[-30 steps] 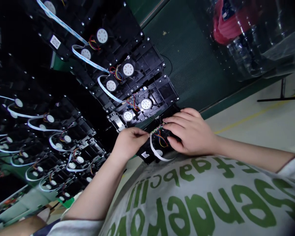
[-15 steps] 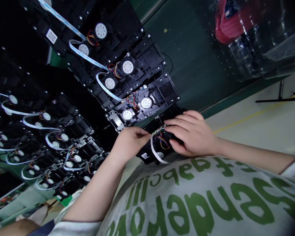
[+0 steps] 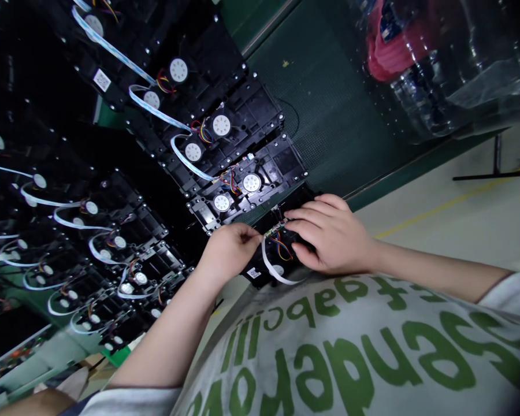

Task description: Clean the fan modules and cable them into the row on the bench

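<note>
My left hand (image 3: 227, 251) is closed in a pinch on the end of a white flat ribbon cable (image 3: 274, 273), at a small green connector board on a black plastic module (image 3: 264, 270) near my chest. My right hand (image 3: 329, 234) lies over the same module, fingers pressed down on it beside coloured wires (image 3: 281, 247). The cable loops down and round below the hands.
Rows of the same black modules (image 3: 242, 185) with white round discs, ribbon cables and coloured wires cover the green bench mat (image 3: 329, 115) to the left and ahead. Clear plastic bottles with a red label (image 3: 416, 52) lie at top right. Pale floor (image 3: 459, 196) shows beyond the bench edge.
Both hands stay on the module with the cable end pinched. Only the view has shifted slightly.
</note>
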The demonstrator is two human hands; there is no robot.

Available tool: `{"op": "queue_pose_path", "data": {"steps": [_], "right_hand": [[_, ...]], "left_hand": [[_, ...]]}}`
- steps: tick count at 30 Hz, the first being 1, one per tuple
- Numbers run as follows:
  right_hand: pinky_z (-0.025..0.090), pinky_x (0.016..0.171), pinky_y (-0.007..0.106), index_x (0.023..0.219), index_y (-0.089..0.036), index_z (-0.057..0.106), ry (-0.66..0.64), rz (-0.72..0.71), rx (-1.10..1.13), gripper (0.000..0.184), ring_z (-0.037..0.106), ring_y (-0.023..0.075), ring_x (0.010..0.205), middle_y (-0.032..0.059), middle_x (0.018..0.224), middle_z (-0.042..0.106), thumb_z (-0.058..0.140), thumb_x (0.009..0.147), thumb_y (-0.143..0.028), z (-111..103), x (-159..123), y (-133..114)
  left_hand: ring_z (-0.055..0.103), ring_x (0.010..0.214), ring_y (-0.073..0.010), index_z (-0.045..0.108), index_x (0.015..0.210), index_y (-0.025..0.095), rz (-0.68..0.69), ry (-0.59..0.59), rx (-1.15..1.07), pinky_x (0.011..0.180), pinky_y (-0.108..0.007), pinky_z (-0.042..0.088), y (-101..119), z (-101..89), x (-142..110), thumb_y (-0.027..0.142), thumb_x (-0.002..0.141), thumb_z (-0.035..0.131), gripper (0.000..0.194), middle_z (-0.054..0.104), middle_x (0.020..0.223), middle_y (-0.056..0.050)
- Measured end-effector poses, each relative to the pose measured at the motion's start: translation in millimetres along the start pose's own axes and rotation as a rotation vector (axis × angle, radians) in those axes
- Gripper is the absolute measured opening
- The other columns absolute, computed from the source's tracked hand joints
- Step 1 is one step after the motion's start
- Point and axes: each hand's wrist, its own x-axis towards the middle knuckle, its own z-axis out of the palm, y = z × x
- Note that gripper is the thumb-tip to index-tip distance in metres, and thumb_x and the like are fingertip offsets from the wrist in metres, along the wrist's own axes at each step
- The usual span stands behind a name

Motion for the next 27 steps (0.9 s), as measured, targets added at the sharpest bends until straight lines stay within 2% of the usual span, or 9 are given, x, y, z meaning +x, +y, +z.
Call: {"op": "queue_pose_path", "data": {"steps": [7, 9, 12, 14, 17, 19, 22, 24, 27], "right_hand": [[0.030, 0.085, 0.037, 0.087, -0.016, 0.061, -0.005, 0.009, 0.002, 0.027, 0.051, 0.0188, 0.086, 0.0050, 0.100, 0.062, 0.045, 0.077, -0.035, -0.9, 7.5, 0.0], [0.030, 0.085, 0.036, 0.088, -0.016, 0.061, -0.006, 0.012, 0.006, 0.027, 0.052, 0.0186, 0.086, 0.0048, 0.100, 0.062, 0.044, 0.077, -0.035, -0.8, 10.1, 0.3], [0.030, 0.085, 0.036, 0.088, -0.016, 0.060, -0.012, 0.025, 0.004, 0.027, 0.052, 0.0186, 0.087, 0.0044, 0.099, 0.062, 0.044, 0.078, -0.035, -1.0, 14.5, 0.9], [0.030, 0.085, 0.036, 0.088, -0.016, 0.060, -0.023, 0.037, 0.005, 0.026, 0.052, 0.0187, 0.087, 0.0043, 0.097, 0.062, 0.044, 0.078, -0.034, -1.4, 17.0, 1.1], [0.030, 0.085, 0.036, 0.089, -0.016, 0.060, -0.035, 0.045, 0.015, 0.026, 0.052, 0.0183, 0.088, 0.0044, 0.097, 0.063, 0.044, 0.078, -0.033, -2.3, 19.2, 0.6], [0.029, 0.085, 0.036, 0.089, -0.016, 0.060, -0.036, 0.052, 0.019, 0.026, 0.052, 0.0183, 0.088, 0.0045, 0.098, 0.062, 0.044, 0.078, -0.033, -2.8, 19.6, -0.3], [0.029, 0.085, 0.037, 0.090, -0.016, 0.060, -0.046, 0.068, 0.021, 0.026, 0.053, 0.0185, 0.089, 0.0047, 0.099, 0.062, 0.044, 0.078, -0.033, -3.5, 20.0, -1.8], [0.030, 0.085, 0.037, 0.092, -0.016, 0.060, -0.058, 0.075, 0.019, 0.027, 0.053, 0.0184, 0.088, 0.0048, 0.100, 0.062, 0.044, 0.078, -0.033, -3.6, 20.2, -2.8], [0.030, 0.085, 0.037, 0.094, -0.016, 0.059, -0.068, 0.076, 0.011, 0.028, 0.054, 0.0185, 0.088, 0.0045, 0.100, 0.062, 0.044, 0.078, -0.033, -3.2, 20.2, -4.1]], "left_hand": [[0.059, 0.060, -0.0133, 0.066, 0.074, 0.020, 0.042, 0.098, -0.025, 0.058, -0.024, 0.043, -4.2, 3.8, -5.7, 0.035, 0.073, 0.052, 0.021, 0.066, 0.068, 0.001], [0.060, 0.070, -0.0144, 0.066, 0.081, 0.017, 0.170, 0.236, 0.018, 0.065, -0.025, 0.045, -2.6, 4.8, -14.0, 0.030, 0.076, 0.050, 0.021, 0.067, 0.076, -0.002], [0.057, 0.090, -0.0158, 0.062, 0.094, 0.014, 0.486, 0.448, 0.091, 0.082, -0.029, 0.043, 0.1, 5.1, -29.3, 0.018, 0.076, 0.049, 0.023, 0.064, 0.096, -0.007], [0.052, 0.099, -0.0177, 0.060, 0.100, 0.016, 0.659, 0.421, 0.153, 0.088, -0.033, 0.040, 0.4, 4.6, -36.7, 0.013, 0.074, 0.050, 0.028, 0.059, 0.107, -0.008], [0.045, 0.107, -0.0216, 0.061, 0.100, 0.021, 0.773, 0.290, 0.247, 0.091, -0.039, 0.038, -2.2, 4.8, -40.8, 0.012, 0.074, 0.050, 0.029, 0.056, 0.113, -0.006], [0.045, 0.108, -0.0226, 0.062, 0.096, 0.021, 0.799, 0.273, 0.259, 0.091, -0.041, 0.037, -5.6, 6.3, -41.4, 0.013, 0.075, 0.051, 0.025, 0.057, 0.111, -0.005], [0.050, 0.101, -0.0211, 0.061, 0.091, 0.019, 0.813, 0.390, 0.146, 0.087, -0.039, 0.040, -12.2, 10.2, -43.6, 0.011, 0.072, 0.055, 0.021, 0.060, 0.103, -0.006], [0.054, 0.093, -0.0178, 0.061, 0.089, 0.018, 0.761, 0.536, -0.060, 0.082, -0.035, 0.044, -16.1, 12.4, -45.0, 0.008, 0.071, 0.056, 0.021, 0.062, 0.096, -0.005], [0.056, 0.085, -0.0128, 0.062, 0.083, 0.019, 0.506, 0.858, -0.578, 0.076, -0.028, 0.046, -18.6, 13.0, -42.6, 0.009, 0.074, 0.054, 0.016, 0.063, 0.089, -0.003]]}}
